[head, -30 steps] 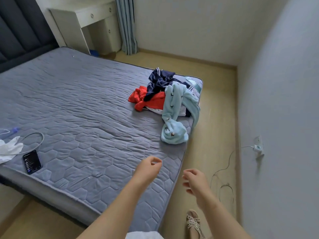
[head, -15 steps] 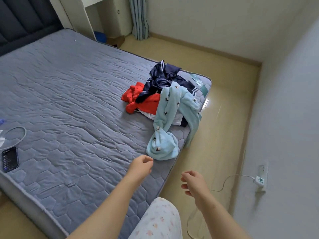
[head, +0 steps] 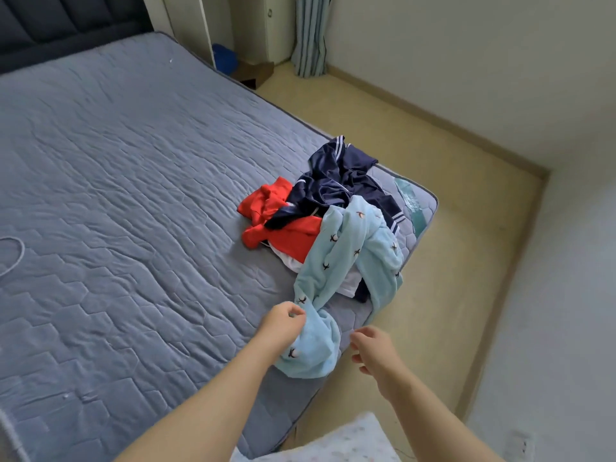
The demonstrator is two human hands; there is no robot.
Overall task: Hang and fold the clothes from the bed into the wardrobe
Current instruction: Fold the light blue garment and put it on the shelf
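Note:
A pile of clothes lies at the bed's [head: 133, 195] near right corner. It holds a navy garment [head: 336, 181] with white stripes, a red garment [head: 283, 225] and something white beneath. A light blue fleece garment [head: 346, 261] with small dark motifs drapes over the pile toward me. My left hand [head: 283, 325] has its fingers curled at the garment's bunched near end and pinches the fabric. My right hand [head: 371, 350] hovers just right of that end with loosely curled fingers, holding nothing. No wardrobe is in view.
A strip of wooden floor [head: 460, 261] runs between the bed and the wall on the right. A white desk [head: 213, 31] and a curtain [head: 310, 35] stand beyond the bed's far corner. A cable loop [head: 13, 255] lies at the bed's left edge.
I have moved closer to the pile, and both hands have advanced. My left hand, empty before, now reaches the blue garment's near end. The phone has left the view.

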